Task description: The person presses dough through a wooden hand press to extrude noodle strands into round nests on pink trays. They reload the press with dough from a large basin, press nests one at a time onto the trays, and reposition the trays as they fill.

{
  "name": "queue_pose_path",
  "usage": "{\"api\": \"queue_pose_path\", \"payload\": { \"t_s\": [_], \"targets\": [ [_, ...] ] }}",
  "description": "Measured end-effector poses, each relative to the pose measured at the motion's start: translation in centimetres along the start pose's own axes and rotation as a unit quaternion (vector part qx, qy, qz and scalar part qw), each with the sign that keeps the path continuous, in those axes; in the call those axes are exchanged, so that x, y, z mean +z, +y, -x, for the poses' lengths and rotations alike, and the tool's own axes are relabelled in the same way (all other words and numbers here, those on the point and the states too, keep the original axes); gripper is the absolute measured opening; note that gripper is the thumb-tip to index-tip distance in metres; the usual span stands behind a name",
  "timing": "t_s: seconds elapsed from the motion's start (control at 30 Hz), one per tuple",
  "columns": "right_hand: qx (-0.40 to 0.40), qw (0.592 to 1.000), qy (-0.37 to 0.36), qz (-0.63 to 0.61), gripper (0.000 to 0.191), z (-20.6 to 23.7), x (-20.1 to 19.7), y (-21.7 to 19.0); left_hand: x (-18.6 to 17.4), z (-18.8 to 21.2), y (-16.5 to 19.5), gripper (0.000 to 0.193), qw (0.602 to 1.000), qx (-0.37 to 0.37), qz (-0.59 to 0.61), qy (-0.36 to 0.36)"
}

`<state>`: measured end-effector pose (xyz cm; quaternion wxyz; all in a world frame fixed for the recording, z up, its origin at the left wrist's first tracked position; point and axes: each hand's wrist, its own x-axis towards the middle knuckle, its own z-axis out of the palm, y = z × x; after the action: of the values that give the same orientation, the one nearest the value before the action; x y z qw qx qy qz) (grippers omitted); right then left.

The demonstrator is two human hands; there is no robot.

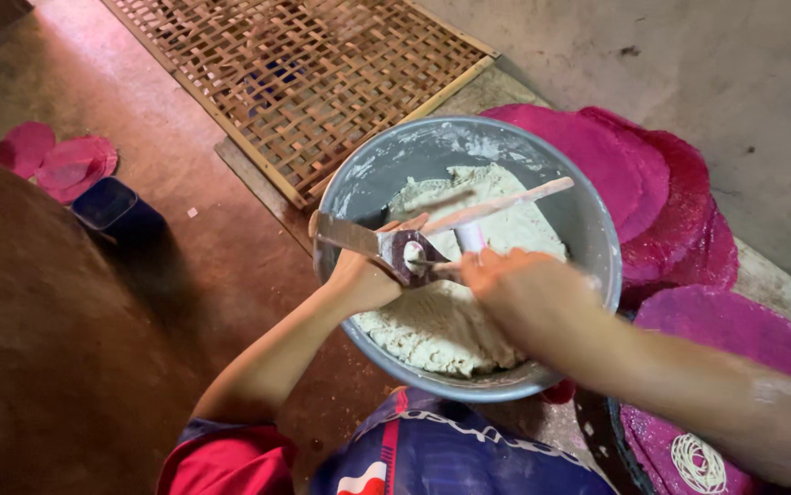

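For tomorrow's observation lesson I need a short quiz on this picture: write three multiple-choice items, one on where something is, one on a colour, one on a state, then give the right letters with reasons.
1. Where is the woven bamboo tray?
A. beyond the bowl on the floor
B. inside the bowl
C. on the person's lap

2. What colour are the round flat discs beside the bowl?
A. green
B. magenta
C. white

3. What is in the metal bowl?
A. clear water
B. nothing
C. pale dough

Answers:
1 A, the tray lies past the bowl's far rim.
2 B, the stacked discs are bright pink-purple.
3 C, off-white dough fills it, under the left hand and right hand.
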<state>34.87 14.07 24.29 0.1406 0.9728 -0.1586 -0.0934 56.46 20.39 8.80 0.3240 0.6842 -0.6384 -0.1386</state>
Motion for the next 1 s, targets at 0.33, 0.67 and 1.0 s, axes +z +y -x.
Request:
{"api": "queue_pose_path", "payload": {
  "t_s": [0.33,0.67,1.0],
  "targets": [
    [0.153,0.968,-0.013,-0.198,0.057,4.6,5.5,3.0,-2.9,-1.9,-7.9,0.018,0.917,-0.095,0.32,0.218],
    [-0.101,0.293,0.374,-0.874,0.09,5.1,10.9,3.9,8.5,2.8,9.3,0.048,0.632,-0.094,0.743,-0.2],
    [-0.109,0.76,0.45,-0.456,0.07,23.3,9.6,7.1,9.7,1.2,20.5,0.032,0.685,-0.081,0.664,-0.288]
  ]
}}
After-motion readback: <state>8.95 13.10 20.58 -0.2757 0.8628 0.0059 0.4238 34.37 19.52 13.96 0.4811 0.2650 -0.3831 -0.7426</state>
